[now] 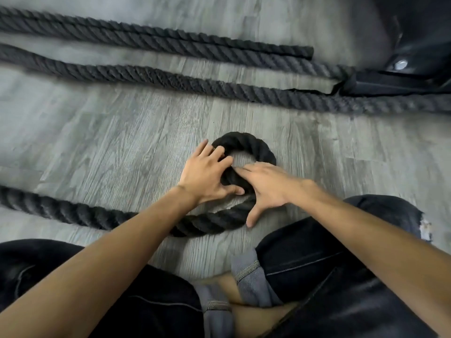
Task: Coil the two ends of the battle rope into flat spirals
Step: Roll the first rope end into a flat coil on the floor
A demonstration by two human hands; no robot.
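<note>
A thick black battle rope lies on the grey wood-look floor. Its near end is bent into a small loop (246, 145) in the middle of the view, and the rope runs off from it to the left (61, 211). My left hand (207, 174) rests on the loop's left side with fingers spread flat. My right hand (268, 186) presses on the loop's near right part, fingers straight and thumb stretched down to the floor. The rope's very tip is hidden under my hands. The other end (300, 51) lies straight at the back.
Two more stretches of the rope (195, 81) run across the floor behind the loop towards a black metal base with a bolt (400, 65) at the top right. My knees in dark jeans (341, 252) fill the bottom edge.
</note>
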